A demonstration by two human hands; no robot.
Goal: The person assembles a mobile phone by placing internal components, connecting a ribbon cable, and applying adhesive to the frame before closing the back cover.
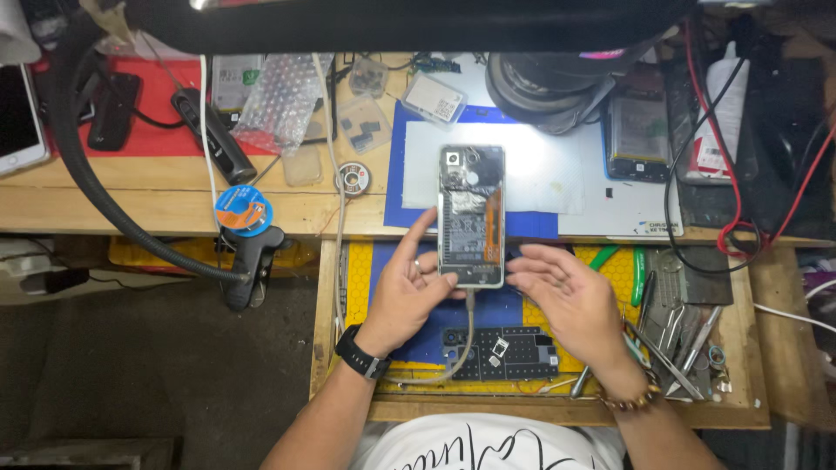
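Opened phone (471, 216): left hand (409, 292) fingers clamped on its left edge; right hand (562, 296) just right, fingers apart, touching nothing

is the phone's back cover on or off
Off. The phone, held in the left hand, shows its bare battery, orange ribbon and camera parts, with a cable plugged in below.

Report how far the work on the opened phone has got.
Done: the phone lies with its back cover off, battery and board exposed, and a cable is plugged into its bottom end. In hand: the left hand holds the phone's lower edge; the right hand hovers open beside it. Left: no back cover is on it; tweezers lie unused in the tray.
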